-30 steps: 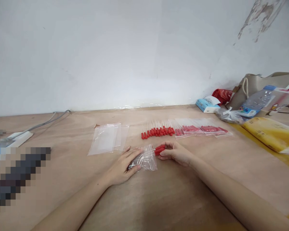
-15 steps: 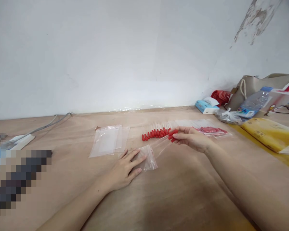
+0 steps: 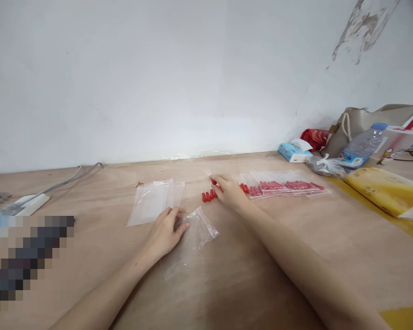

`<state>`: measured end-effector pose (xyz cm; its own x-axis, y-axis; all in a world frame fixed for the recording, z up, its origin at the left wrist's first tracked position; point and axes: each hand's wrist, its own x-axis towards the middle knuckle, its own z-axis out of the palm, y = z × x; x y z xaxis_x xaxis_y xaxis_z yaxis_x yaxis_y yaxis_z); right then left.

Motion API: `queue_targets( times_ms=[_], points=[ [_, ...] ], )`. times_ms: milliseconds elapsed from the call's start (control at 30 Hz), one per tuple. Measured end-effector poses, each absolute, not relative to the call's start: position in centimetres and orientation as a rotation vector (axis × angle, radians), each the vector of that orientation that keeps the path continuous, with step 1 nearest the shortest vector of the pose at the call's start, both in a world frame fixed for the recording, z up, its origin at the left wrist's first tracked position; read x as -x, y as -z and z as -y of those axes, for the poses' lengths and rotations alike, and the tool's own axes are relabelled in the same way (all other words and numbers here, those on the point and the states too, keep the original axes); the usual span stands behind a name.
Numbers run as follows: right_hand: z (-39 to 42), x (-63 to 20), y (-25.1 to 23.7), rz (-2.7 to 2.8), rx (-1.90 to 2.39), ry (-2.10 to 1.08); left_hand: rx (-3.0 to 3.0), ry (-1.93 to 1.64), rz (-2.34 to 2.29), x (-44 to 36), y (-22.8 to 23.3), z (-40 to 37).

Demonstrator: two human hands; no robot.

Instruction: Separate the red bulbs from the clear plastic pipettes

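Note:
My left hand rests on the table at the left edge of a clear zip bag, its fingers loosely bent and the thumb apart from them. The bag lies crumpled, its mouth toward the right. My right hand reaches over a row of droppers with red bulbs, hiding the middle of the row. Its thumb and fingers close around a red-bulbed dropper, whose clear tube points away toward the wall. Flat zip bags lie beyond my left hand.
Filled bags with red bulbs overlap to the right of the row. Farther right are a blue tissue pack, a plastic bottle, a beige bag and a yellow package. A grey cable runs along the left side.
My right hand has moved left and away from me, from beside the bag's mouth to the dropper row. My left hand has slid slightly left, and the bag has shifted and lies more spread.

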<state>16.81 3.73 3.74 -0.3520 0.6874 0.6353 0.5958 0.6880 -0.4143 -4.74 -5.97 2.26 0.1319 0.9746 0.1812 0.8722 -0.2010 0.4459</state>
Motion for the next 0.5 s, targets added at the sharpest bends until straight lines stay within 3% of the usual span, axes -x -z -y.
queue_targets(
  times_ms=[267,500],
  points=[
    [-3.4,-15.4,-3.1,2.367,1.215,0.073,-2.015,-0.451,-1.836,5.2,-3.3,5.9],
    [-3.1,-15.4,-2.8,2.393,1.269,0.092,-1.798,-0.910,-2.181,11.1,-5.4,2.7]
  ],
)
